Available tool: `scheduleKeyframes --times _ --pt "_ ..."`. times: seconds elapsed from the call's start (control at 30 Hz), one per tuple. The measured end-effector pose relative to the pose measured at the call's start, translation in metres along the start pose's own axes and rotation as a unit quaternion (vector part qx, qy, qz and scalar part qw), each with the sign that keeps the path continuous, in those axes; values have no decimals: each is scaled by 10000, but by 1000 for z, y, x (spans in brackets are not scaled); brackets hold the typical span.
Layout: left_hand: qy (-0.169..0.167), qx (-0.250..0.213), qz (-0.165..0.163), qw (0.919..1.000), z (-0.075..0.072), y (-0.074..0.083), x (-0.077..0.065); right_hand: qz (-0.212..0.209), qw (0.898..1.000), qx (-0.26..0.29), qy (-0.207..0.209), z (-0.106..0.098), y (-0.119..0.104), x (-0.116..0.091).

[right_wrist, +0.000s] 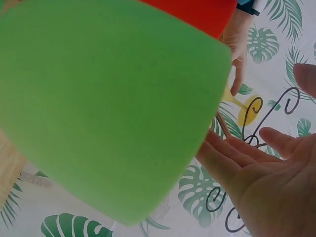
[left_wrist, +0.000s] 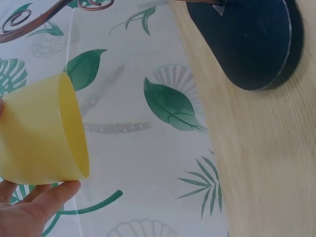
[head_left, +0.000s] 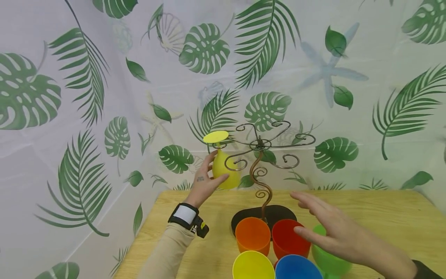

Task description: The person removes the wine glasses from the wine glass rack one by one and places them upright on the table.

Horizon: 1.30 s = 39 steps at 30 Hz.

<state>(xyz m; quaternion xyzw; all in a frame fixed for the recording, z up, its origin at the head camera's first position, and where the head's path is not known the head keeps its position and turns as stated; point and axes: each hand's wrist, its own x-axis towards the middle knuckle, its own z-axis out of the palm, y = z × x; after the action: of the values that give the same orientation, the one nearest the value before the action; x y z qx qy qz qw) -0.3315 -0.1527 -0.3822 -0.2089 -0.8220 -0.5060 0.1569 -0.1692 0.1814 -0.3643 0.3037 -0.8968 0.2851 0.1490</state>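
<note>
Head view: left hand (head_left: 203, 182) cups the inverted yellow goblet (head_left: 224, 166) hanging on the wire rack (head_left: 261, 149); five goblets wait on the worktop (head_left: 383, 217).
Left wrist: fingers curl round the yellow bowl.
Right wrist: right hand (right_wrist: 266, 173) spread beside the green goblet (right_wrist: 108, 103), not gripping.

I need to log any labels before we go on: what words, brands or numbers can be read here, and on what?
None can be read.
Left hand: a small dark mark on its back, too small to read.
Wrist strap: plain white panel, no print.
Yellow goblet, wire rack: unmarked.
</note>
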Motion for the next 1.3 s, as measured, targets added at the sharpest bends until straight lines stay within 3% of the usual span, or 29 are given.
scheduleKeyframes --times 0.3,0.63,0.97,1.3 --pt "3 84 7 10000 -15 -2 -15 -108 9999 -51 69 3 -1 3" --pt "77 -16 155 9998 -22 -1 -36 94 9997 229 -50 3 -1 -1" --pt "81 64 79 9999 -29 6 -58 82 9996 257 -21 1 0 -7" --pt "-163 -153 658 9976 -29 26 -78 38 9998 210 -6 1 -2 -10"
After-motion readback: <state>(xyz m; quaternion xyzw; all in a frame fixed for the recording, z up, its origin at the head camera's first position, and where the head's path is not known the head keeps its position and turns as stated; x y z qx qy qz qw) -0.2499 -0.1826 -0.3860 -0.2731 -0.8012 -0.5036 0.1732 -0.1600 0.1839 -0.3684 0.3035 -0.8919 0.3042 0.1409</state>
